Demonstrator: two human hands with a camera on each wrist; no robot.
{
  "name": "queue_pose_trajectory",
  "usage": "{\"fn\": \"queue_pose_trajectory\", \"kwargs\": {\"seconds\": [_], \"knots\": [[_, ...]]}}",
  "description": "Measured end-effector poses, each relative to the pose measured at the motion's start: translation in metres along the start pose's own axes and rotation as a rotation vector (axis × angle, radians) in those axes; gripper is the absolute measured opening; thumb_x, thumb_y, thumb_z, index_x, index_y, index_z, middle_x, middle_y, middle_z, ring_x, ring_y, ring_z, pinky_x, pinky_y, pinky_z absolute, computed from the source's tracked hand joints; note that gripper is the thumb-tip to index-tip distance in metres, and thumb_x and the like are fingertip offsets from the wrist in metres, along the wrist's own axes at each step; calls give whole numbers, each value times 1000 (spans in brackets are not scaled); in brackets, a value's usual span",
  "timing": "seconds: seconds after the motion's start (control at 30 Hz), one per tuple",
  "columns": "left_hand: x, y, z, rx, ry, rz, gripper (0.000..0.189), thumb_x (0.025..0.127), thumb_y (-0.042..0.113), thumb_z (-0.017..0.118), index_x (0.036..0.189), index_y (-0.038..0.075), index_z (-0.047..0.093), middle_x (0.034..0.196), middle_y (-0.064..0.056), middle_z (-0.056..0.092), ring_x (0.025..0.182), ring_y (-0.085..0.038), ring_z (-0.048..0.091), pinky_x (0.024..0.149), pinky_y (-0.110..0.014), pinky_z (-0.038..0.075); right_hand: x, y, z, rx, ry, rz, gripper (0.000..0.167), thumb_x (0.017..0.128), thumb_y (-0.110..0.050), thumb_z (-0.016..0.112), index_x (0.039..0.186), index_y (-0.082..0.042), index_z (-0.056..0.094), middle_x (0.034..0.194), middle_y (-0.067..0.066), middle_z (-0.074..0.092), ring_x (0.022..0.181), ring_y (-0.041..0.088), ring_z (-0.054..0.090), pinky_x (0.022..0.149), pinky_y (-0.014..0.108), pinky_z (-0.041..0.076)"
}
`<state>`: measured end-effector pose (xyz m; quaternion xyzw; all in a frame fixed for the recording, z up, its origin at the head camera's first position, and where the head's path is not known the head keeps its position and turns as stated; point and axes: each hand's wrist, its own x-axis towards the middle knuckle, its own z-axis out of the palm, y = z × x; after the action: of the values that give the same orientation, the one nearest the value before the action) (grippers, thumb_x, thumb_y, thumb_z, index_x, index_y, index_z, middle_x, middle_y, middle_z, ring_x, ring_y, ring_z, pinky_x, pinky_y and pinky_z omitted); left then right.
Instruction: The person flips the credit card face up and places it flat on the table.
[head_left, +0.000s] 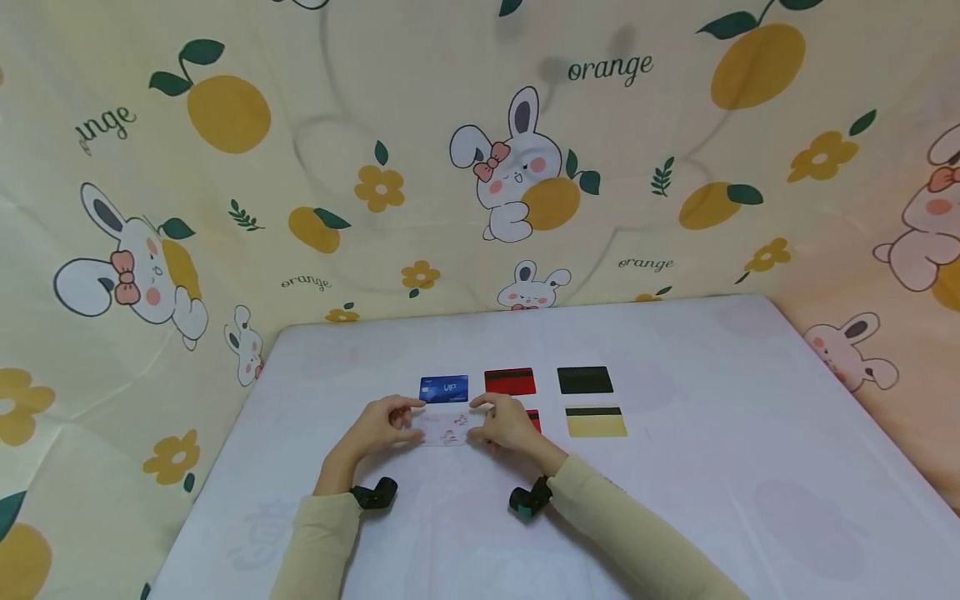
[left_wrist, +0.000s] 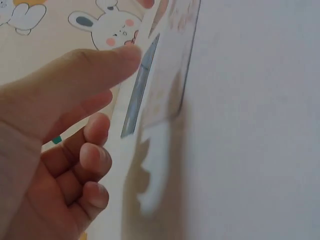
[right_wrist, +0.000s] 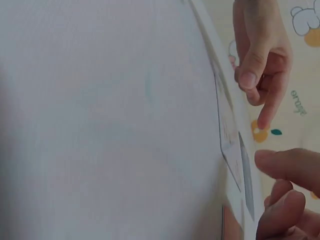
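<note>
A pale card with small pink pictures lies on the white table, just below a blue VIP card. My left hand is at the pale card's left side, thumb and index finger spread and other fingers loosely bent. My right hand is at its right side in a similar pose. In the left wrist view the thumb looks apart from the pale card. In the right wrist view the fingertips also stand off from it. No grip on it shows.
To the right lie a red card with a dark stripe, a black card and a gold card. Another red card is partly hidden by my right hand. A patterned cloth hangs behind the table.
</note>
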<state>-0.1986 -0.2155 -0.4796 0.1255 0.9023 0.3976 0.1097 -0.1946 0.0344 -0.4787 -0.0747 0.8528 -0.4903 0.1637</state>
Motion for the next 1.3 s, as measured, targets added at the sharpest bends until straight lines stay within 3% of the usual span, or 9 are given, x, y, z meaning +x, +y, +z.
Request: {"fn": "queue_pose_trajectory", "kwargs": {"seconds": [0.23,0.5,0.8,1.0,1.13,1.3], "knots": [[10,12,7,2,14,86,43,79,16,78,118,5,67,84,-5,56,74,-11,45,63,-18,39,3,6,-14,4,-16,-65,42,79,-10,77,118,-3,63,58,-2,52,41,8,42,45,19,34],[25,27,17,-14,-11,101,42,81,18,76,120,6,66,85,-4,55,77,-13,46,64,-18,39,4,11,-31,-31,-22,-92,41,81,-12,76,119,-4,62,64,2,58,41,11,46,51,22,43],[41,40,27,-24,-8,131,40,82,19,76,118,5,66,84,-6,55,76,-12,46,65,-18,38,4,18,-51,-42,-13,-59,41,81,-14,76,118,-6,61,60,-2,48,43,12,44,47,21,38],[52,43,34,-14,-17,197,42,81,16,76,119,1,65,83,-8,56,70,-10,44,63,-16,37,5,24,-64,-72,-14,-39,40,83,-17,75,120,-7,60,61,-1,50,48,13,45,51,22,40],[59,45,37,-11,-28,204,43,82,16,76,120,1,64,83,-8,57,68,-8,43,64,-16,37,7,29,-73,-95,-12,-78,42,83,-16,74,121,-5,60,64,0,53,49,13,47,52,22,40],[66,48,41,11,-46,169,45,81,18,77,121,3,64,83,-5,55,66,-8,41,63,-17,36,13,39,-82,-119,1,-90,45,82,-17,75,122,-5,60,68,1,54,51,11,49,53,22,41]]}}
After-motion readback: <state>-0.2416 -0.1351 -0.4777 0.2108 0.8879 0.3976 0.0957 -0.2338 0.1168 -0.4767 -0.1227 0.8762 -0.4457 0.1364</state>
